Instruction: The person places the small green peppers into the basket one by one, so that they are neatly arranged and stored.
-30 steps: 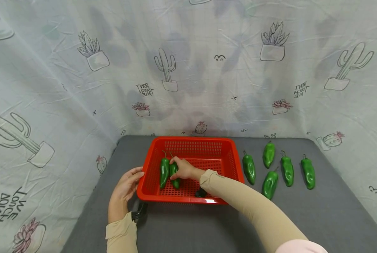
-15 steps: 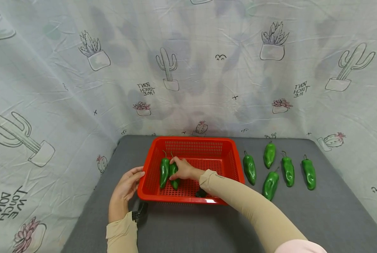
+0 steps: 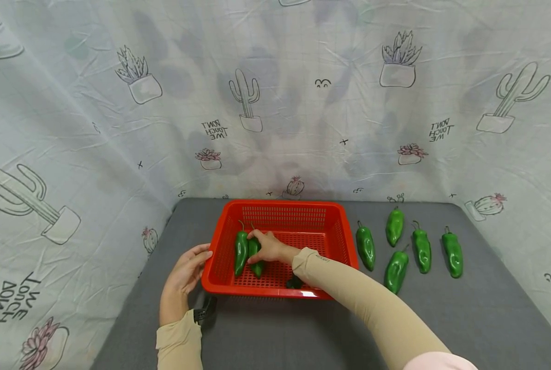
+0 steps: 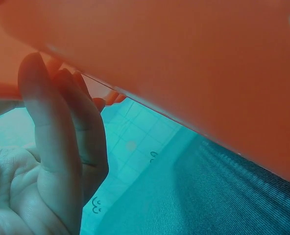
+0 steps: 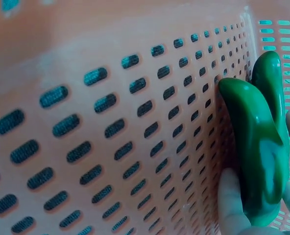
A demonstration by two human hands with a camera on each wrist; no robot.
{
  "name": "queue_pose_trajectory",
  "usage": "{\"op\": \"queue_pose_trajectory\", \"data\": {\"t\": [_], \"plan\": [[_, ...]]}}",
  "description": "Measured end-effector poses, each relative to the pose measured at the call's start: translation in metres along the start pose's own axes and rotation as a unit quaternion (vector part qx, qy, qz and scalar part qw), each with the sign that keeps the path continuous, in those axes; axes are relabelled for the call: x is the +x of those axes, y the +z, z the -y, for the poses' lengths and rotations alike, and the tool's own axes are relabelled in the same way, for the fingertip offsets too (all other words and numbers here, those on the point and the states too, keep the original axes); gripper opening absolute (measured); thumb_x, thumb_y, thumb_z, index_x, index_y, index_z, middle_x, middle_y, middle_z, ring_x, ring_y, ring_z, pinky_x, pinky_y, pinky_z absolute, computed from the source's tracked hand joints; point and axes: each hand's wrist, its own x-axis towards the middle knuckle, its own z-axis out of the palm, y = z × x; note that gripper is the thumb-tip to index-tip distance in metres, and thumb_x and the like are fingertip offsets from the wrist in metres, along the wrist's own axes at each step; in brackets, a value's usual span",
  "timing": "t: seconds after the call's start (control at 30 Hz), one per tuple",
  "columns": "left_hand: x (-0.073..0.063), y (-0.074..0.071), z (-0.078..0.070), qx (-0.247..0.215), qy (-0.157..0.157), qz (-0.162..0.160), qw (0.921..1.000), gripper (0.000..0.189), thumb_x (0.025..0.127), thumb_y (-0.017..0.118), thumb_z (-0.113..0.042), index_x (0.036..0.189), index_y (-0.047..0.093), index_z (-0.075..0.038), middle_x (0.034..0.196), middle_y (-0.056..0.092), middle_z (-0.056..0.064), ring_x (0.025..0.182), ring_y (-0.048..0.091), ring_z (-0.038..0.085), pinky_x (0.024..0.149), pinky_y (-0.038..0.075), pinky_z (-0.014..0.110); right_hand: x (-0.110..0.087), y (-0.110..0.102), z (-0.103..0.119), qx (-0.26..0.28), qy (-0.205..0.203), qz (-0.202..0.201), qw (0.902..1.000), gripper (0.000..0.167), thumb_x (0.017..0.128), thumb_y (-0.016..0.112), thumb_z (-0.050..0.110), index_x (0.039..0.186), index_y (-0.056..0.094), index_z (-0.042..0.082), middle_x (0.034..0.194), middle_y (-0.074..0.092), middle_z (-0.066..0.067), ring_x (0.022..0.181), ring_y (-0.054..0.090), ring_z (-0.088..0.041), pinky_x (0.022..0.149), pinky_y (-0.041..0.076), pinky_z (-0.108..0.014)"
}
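Observation:
My left hand (image 3: 183,271) holds the left rim of a red plastic basket (image 3: 275,292); in the left wrist view its fingers (image 4: 54,127) curl up under the rim. Inside the basket, my right hand (image 3: 271,247) grips a green pepper (image 3: 258,269) lying on the perforated floor, thumb on one side and fingers on the other. A second green pepper (image 3: 240,253) lies just left of it, both stems pointing away from me. In the right wrist view the gripped pepper (image 5: 257,152) partly covers the other pepper (image 5: 268,68).
Several more green peppers (image 3: 421,250) lie on the grey table (image 3: 275,334) to the right of the basket; the nearest one (image 3: 365,247) is close to its right wall. A white curtain (image 3: 284,103) with cactus drawings hangs behind and at both sides.
Both hands, the basket and the peppers keep their places. The head view has shifted very slightly.

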Motion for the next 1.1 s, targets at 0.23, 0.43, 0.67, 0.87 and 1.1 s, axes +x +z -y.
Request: {"op": "queue_pose_trajectory", "data": {"t": [0.23,0.43,0.67,0.87,1.1], "plan": [[0.0,0.0,0.0,0.0,0.002,0.001,1.0,0.018,0.096,0.046,0.002,0.109,0.055,-0.005,0.092,0.07,0.001,0.08,0.068,0.012,0.067,0.057,0.026,0.0,-0.001,0.001,0.008,0.008,-0.005,0.9999,0.073,0.076,0.08,0.021,0.137,0.04,0.019,0.136,0.031,-0.026,0.116,0.044,-0.035,0.095,0.042,-0.046],[0.0,0.0,0.0,0.001,0.001,-0.004,1.0,0.018,0.096,0.046,0.002,0.109,0.056,-0.006,0.091,0.07,0.001,0.079,0.068,0.012,0.067,0.057,0.025,-0.001,-0.001,0.003,0.003,0.013,-0.009,0.9999,0.076,0.076,0.08,0.022,0.14,0.038,0.021,0.138,0.031,-0.026,0.119,0.042,-0.037,0.096,0.041,-0.047],[0.0,0.0,-0.001,0.001,0.001,-0.006,1.0,0.018,0.096,0.046,0.002,0.108,0.056,-0.007,0.091,0.07,0.0,0.079,0.068,0.011,0.067,0.057,0.025,-0.002,-0.002,0.005,-0.027,0.013,-0.017,0.9994,0.078,0.076,0.08,0.024,0.141,0.037,0.022,0.136,0.034,-0.026,0.122,0.035,-0.04,0.096,0.038,-0.05],[-0.001,0.001,-0.001,0.0,-0.001,-0.007,1.0,0.018,0.095,0.046,0.003,0.107,0.056,-0.007,0.091,0.07,0.0,0.079,0.068,0.011,0.067,0.057,0.026,-0.002,-0.004,0.003,-0.031,0.012,-0.027,0.9991,0.077,0.077,0.079,0.026,0.141,0.037,0.022,0.137,0.033,-0.026,0.126,0.033,-0.04,0.098,0.038,-0.051],[0.0,0.001,0.0,-0.001,0.003,0.001,1.0,0.018,0.095,0.046,0.003,0.107,0.056,-0.007,0.09,0.069,0.0,0.079,0.067,0.011,0.066,0.057,0.025,-0.002,-0.014,0.003,-0.01,0.011,-0.031,0.9994,0.08,0.079,0.077,0.025,0.145,0.032,0.019,0.142,0.031,-0.023,0.133,0.029,-0.04,0.103,0.036,-0.052]]}}
